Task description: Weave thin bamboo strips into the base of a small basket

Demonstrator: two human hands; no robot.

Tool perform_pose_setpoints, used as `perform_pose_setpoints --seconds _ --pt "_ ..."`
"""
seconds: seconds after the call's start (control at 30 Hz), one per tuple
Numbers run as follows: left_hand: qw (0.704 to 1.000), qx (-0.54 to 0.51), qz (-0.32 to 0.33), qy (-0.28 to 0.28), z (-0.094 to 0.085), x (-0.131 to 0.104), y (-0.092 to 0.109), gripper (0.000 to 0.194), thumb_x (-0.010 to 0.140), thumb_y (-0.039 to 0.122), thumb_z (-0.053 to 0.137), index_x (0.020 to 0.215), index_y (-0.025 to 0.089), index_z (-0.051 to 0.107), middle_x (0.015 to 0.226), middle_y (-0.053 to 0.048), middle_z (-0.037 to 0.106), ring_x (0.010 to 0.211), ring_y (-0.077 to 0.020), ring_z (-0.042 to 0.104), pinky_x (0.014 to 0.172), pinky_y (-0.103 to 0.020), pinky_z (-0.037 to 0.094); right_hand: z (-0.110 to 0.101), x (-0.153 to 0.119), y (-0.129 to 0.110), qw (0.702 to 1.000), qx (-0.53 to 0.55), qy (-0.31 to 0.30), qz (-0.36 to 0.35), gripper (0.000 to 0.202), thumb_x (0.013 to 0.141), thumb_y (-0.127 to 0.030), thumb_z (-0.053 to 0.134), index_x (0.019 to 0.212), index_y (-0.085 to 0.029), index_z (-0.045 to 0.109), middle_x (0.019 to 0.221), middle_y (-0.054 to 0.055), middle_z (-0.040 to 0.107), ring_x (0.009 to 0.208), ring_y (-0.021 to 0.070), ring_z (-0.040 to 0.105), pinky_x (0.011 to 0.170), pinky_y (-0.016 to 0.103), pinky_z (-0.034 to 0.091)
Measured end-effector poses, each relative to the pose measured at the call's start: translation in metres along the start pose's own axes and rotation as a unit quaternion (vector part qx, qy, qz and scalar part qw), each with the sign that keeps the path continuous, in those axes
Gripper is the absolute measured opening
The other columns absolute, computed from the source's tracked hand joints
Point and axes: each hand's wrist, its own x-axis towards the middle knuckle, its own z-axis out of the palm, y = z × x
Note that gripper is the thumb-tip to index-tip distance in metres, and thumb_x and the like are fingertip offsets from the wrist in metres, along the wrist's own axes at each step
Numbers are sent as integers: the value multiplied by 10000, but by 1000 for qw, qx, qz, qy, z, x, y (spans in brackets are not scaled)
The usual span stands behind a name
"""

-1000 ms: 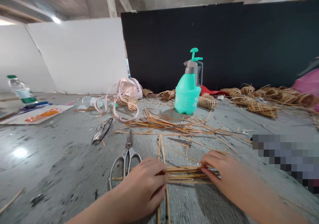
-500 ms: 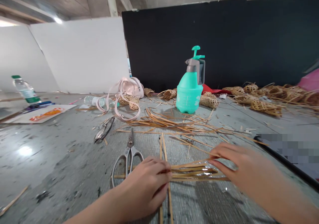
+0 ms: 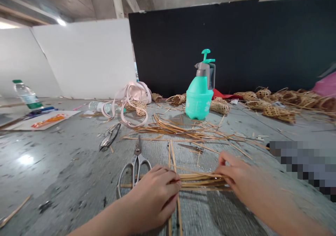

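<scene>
Several bamboo strips [image 3: 201, 185] lie side by side across the table, crossing two lengthwise strips [image 3: 179, 213]. My left hand [image 3: 157, 194] presses on the crossing with its fingers closed on the bundle's left part. At the bundle's right part, my right hand [image 3: 233, 174] pinches bamboo strips between thumb and fingers; exactly how many is hidden. Grey-handled scissors [image 3: 138, 157] lie just left of my left hand, one handle loop partly over the strip ends. A thin pointed metal tool [image 3: 191, 147] rests beyond the bundle.
A loose pile of strips [image 3: 178, 131] spreads behind the work. Farther back stand a turquoise spray bottle [image 3: 199, 101] and woven bamboo baskets [image 3: 279, 113]. Eyeglasses [image 3: 110, 138], a pale pink bag [image 3: 138, 92] and a water bottle [image 3: 27, 95] are to the left. A pixelated patch covers something at right.
My right hand has moved left along the strips, its fingers drawing closer together. The raised strip it held now lies lower, nearer the bundle. My left hand stays in place.
</scene>
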Motion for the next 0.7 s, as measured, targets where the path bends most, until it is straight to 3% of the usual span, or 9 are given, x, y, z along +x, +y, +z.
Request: perform_pose_setpoints --seconds 0.1,0.33,0.53,0.7 --pt "1000 -5 7 11 0 -1 -1 227 821 116 441 959 129 621 1005 -86 615 923 -221 545 844 -377 422 -7 2 0 996 -23 -90 7 301 741 -11 449 650 -241 620 780 -5 551 551 116 537 504 247 342" --pt "1000 -11 6 18 -1 0 -1 246 817 96 443 999 151 600 999 -79 612 925 -208 543 841 -362 419 -20 5 6 991 37 -131 18 195 782 -165 506 754 -266 670 773 15 580 671 179 574 588 290 396" --pt "999 -27 5 39 0 0 -2 239 816 99 446 973 152 618 1006 -85 623 932 -217 549 838 -370 419 -22 10 14 991 93 -98 2 123 760 -160 492 705 -218 585 736 0 612 640 161 571 589 280 406" --pt "999 -30 4 34 0 1 -2 247 813 113 456 990 164 620 1025 -84 622 942 -223 546 857 -377 407 -36 15 5 986 160 -42 5 192 828 -373 475 754 -257 608 662 -25 619 547 134 535 495 239 372"
